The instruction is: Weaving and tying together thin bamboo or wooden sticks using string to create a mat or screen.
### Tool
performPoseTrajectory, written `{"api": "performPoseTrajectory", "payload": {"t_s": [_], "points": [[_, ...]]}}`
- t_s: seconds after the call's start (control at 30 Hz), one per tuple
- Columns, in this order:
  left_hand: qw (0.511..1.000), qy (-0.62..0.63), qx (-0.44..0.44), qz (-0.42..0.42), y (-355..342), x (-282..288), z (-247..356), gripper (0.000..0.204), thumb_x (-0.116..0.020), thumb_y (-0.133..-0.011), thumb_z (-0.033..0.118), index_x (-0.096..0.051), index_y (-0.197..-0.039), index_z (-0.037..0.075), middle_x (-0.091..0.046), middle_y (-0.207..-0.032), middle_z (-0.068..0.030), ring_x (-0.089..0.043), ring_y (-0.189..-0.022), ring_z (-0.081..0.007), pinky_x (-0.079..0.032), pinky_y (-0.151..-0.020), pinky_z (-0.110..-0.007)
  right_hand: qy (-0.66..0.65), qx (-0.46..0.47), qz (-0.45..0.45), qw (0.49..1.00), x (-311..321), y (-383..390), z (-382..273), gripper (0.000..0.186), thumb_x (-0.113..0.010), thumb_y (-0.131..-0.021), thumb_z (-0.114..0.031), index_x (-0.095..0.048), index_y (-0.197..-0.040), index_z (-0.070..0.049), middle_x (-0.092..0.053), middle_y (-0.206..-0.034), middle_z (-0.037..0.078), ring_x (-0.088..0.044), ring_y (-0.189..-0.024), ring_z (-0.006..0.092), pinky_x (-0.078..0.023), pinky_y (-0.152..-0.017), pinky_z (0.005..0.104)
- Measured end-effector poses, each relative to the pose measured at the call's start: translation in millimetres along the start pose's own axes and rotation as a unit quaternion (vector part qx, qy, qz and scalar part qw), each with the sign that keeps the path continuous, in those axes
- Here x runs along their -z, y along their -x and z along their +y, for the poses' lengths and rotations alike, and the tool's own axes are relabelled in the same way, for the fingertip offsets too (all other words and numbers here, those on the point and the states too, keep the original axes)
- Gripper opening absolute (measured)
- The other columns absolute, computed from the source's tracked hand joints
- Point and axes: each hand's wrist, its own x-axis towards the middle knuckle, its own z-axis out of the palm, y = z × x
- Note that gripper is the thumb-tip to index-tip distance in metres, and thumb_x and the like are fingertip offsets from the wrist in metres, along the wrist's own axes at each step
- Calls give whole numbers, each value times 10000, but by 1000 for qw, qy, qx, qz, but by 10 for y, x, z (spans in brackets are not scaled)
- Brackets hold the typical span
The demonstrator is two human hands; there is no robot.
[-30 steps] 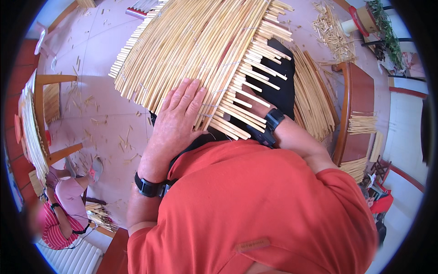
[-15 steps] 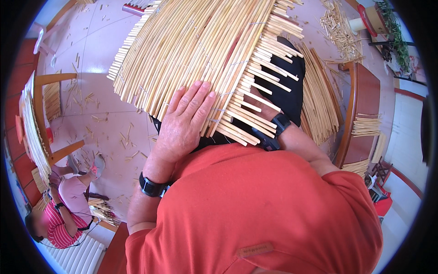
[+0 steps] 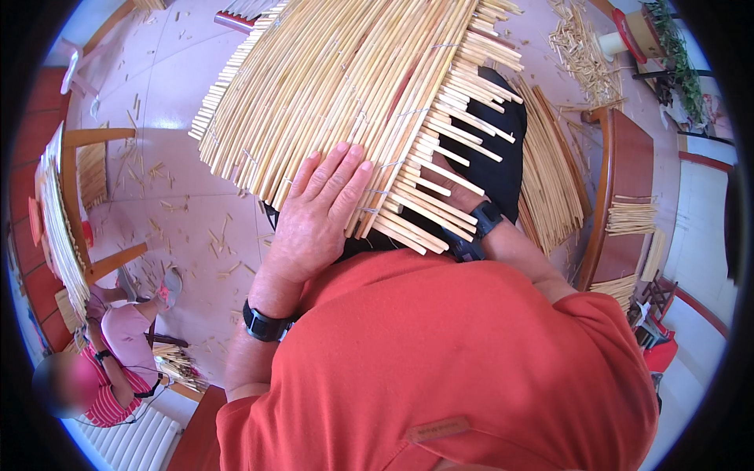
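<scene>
The left grip [image 3: 318,212], a bare hand, lies palm-down with fingers extended on a broad, straw-coloured mat of thin round sticks bound with fine strands [image 3: 330,102]. The mat stretches beneath those fingers and away ahead of them. The right grip [image 3: 462,197] is partly hidden under the mat's uneven edge, so one cannot say whether it is closed. Long straw-coloured loose sticks [image 3: 554,177] lie to its right.
</scene>
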Motion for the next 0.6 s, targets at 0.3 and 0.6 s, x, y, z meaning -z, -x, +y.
{"api": "performPoseTrajectory", "payload": {"t_s": [0.3,0.6], "points": [[999,45,4,15,17,8,-12,653,-447,-762,-96,-497,-1396,49,-483,-1470,-135,-407,-1403,-296,-285,-1166,-485,-12,-1,4,1000,-22,19,20,543,-516,-1016,-240,-336,-1508,-98,-370,-1537,88,-405,-1379,185,-362,-1126,325],[999,46,4,6,22,43,-14,684,-437,-747,-113,-481,-1409,54,-462,-1485,-135,-375,-1421,-297,-264,-1179,-483,-32,-11,12,999,18,40,57,559,-518,-1014,-226,-318,-1521,-102,-348,-1558,87,-388,-1399,188,-349,-1140,324]]}}
